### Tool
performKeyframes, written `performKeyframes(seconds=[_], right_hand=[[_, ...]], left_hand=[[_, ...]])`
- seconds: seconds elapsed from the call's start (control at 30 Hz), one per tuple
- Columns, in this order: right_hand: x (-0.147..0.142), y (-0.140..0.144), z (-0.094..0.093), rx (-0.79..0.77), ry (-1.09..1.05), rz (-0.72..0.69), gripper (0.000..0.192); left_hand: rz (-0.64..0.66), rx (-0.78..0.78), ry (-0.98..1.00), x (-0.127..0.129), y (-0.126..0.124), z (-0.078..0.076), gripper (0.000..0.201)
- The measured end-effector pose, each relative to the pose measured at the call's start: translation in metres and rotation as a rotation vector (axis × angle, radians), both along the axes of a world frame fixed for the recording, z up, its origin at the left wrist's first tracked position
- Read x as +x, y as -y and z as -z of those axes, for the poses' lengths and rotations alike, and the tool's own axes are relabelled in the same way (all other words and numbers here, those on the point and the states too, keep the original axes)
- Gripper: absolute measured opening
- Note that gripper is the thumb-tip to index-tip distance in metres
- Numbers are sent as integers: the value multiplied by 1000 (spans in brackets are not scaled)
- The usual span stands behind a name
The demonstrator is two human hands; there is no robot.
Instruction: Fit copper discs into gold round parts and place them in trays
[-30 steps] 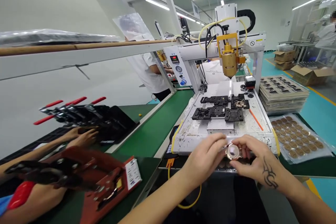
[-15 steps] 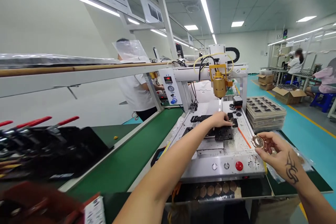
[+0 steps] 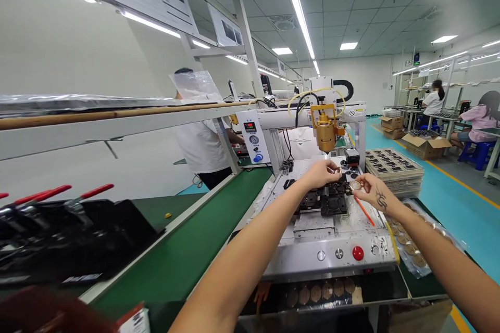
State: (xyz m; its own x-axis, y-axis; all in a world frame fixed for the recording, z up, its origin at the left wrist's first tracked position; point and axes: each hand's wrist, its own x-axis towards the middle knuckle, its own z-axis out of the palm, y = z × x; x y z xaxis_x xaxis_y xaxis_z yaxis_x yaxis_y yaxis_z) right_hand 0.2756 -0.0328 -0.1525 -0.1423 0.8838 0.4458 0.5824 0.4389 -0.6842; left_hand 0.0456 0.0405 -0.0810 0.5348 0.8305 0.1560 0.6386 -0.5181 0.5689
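My right hand [image 3: 373, 192] pinches a round rose-gold case [image 3: 355, 185], which looks like a watch case, at the right end of the black fixture [image 3: 334, 204]. Just left of it, my left hand [image 3: 322, 173] is closed at the fingertips on a small gold-rimmed part [image 3: 339, 170], mostly hidden by the fingers. Both hands are over the white bed of a benchtop machine [image 3: 304, 229], below its gold dispensing head [image 3: 326, 132]. An orange stick [image 3: 364, 212] lies on the bed beneath my right hand.
Stacked trays [image 3: 394, 166] stand right of the machine, with a bag of round gold parts [image 3: 410, 244] nearer me. A green conveyor belt [image 3: 187, 250] runs along the left, beside red-handled clamps [image 3: 94, 191]. A co-worker in white [image 3: 201, 151] stands beyond the belt.
My right hand has moved left with the rose-gold case, from beside the machine to the fixture. My left hand has drawn slightly back and up from the fixture's right end, a gold-rimmed part now showing at its fingertips.
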Motion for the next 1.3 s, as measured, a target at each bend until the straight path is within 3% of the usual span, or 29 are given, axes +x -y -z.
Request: performKeyframes(seconds=[0.17,0.4,0.73,1.07,1.2,1.3], right_hand=[[-12,-52,-9,-113,254,-186,23],[-9,-81,-6,-212,440,-320,27],[-18,-80,7,-146,491,-246,28],[-17,-82,9,-36,428,-208,24],[-26,-73,1,64,337,-139,28],[-29,-41,0,174,252,-20,26]], left_hand=[[19,34,236,-40,39,-16,18],[41,-8,335,-88,98,-19,22],[-14,-72,359,-125,145,-7,26],[-100,16,341,-164,177,3,28],[-129,66,369,-159,184,6,30],[-124,127,397,-148,194,18,29]])
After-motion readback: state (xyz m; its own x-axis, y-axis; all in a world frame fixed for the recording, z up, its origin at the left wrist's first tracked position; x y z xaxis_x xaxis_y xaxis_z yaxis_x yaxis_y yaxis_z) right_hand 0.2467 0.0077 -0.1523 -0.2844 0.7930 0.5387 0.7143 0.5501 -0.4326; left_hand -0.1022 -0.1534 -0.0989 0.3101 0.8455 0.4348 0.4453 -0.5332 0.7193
